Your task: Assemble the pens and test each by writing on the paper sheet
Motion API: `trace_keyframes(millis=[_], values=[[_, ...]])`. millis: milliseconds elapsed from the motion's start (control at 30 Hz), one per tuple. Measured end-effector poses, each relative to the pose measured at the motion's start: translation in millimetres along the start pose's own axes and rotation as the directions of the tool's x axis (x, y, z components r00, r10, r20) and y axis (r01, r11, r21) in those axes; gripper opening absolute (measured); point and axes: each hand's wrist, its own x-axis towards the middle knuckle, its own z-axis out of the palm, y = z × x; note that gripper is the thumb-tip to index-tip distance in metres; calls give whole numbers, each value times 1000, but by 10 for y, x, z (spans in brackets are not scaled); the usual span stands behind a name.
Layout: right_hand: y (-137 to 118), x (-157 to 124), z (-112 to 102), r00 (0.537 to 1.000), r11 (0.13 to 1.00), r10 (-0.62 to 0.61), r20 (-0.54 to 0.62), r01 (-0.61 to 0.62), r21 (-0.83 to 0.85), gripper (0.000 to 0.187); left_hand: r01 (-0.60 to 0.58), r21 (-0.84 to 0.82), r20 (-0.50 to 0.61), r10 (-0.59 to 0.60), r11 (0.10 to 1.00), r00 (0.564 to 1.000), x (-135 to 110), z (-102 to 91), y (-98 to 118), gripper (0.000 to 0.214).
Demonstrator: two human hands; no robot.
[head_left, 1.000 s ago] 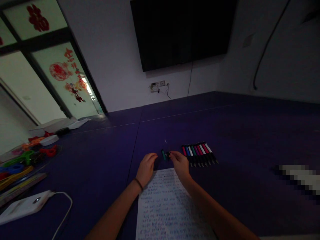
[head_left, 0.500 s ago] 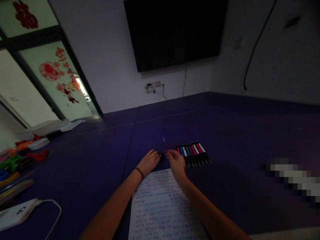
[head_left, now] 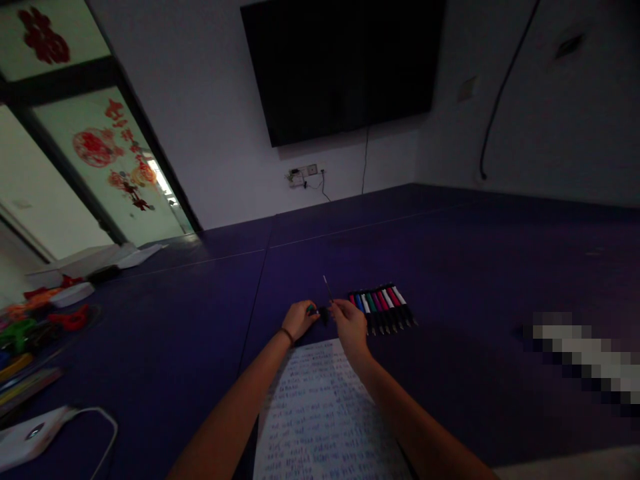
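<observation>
My left hand [head_left: 299, 319] is closed on a small green pen part [head_left: 312, 309] just above the top edge of a handwritten sheet of paper [head_left: 320, 413]. My right hand [head_left: 349, 325] pinches a thin pen refill [head_left: 327, 288] that points up and away, with a dark pen piece [head_left: 325, 313] between the two hands. A row of several coloured pens [head_left: 381, 305] lies on the dark purple table [head_left: 450, 267] right beside my right hand.
At the far left lie coloured scissors and plastic tools [head_left: 35, 327], a white device with a cable [head_left: 30, 440] and white papers [head_left: 100, 257]. A dark screen [head_left: 340, 63] hangs on the wall. A blurred patch [head_left: 585, 360] sits at the right.
My left hand has closed on the green pen part that lay on the table. My right hand has lifted the thin refill. The view has drifted to the right.
</observation>
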Motion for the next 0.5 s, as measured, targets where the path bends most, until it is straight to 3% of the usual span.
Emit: trace_keyframes(millis=[300, 400, 500], values=[[68, 14, 13, 1000, 998, -8, -8, 7, -57, 18, -38, 62, -24, 40, 997, 999, -63, -32, -4, 13], [69, 12, 21, 1000, 993, -19, -13, 17, -115, 13, -1, -38, -87, -3, 999, 996, -118, -58, 23, 11], [68, -30, 55, 996, 996, -15, 87, 23, -91, 11, 21, -167, -135, -44, 986, 990, -223, -89, 59, 12]])
